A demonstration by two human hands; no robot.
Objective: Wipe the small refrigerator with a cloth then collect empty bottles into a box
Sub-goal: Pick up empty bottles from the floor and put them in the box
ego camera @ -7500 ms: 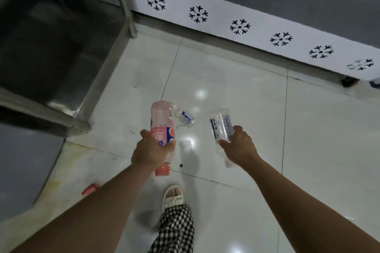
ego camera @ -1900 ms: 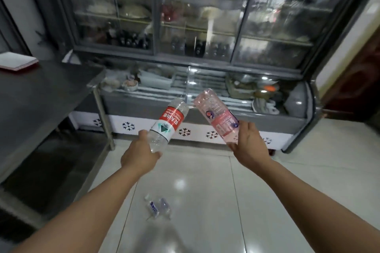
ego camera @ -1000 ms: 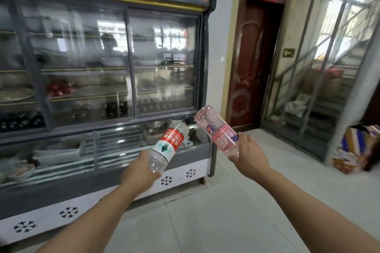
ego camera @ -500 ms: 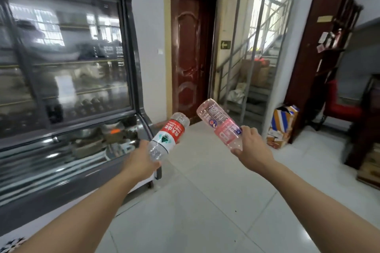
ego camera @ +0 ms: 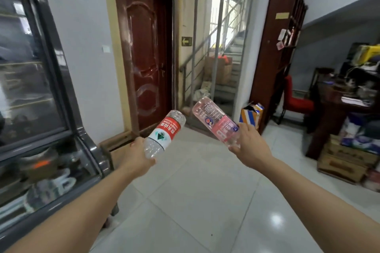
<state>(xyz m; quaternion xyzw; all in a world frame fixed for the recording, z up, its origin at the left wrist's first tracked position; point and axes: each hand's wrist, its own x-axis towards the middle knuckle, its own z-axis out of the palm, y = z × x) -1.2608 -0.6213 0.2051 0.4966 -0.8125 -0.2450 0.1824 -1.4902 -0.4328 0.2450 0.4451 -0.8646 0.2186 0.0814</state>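
Fingers (ego camera: 153,161) of my left hand (ego camera: 137,158) are wrapped round the neck end of a clear bottle with a red label (ego camera: 164,132), and my right hand (ego camera: 249,145) grips the lower end of a pink bottle (ego camera: 216,121); both bottles point up and away from me, near each other but apart.

Going from big to small: the glass-fronted refrigerator (ego camera: 41,92) fills my left side, with dishes dimly visible behind the glass. No cloth shows anywhere, so I judge the wiping is behind me, though I cannot confirm it from here. Stacked cardboard cartons (ego camera: 343,162) sit on the floor (ego camera: 205,201) at the right; what they hold I cannot tell. A smaller striped box (ego camera: 249,117) stands open by the dark cabinet (ego camera: 275,57), its inside hidden from me.

Both bottles look empty. Collecting is under way, with neither bottle boxed yet; which box is meant, I can only guess.
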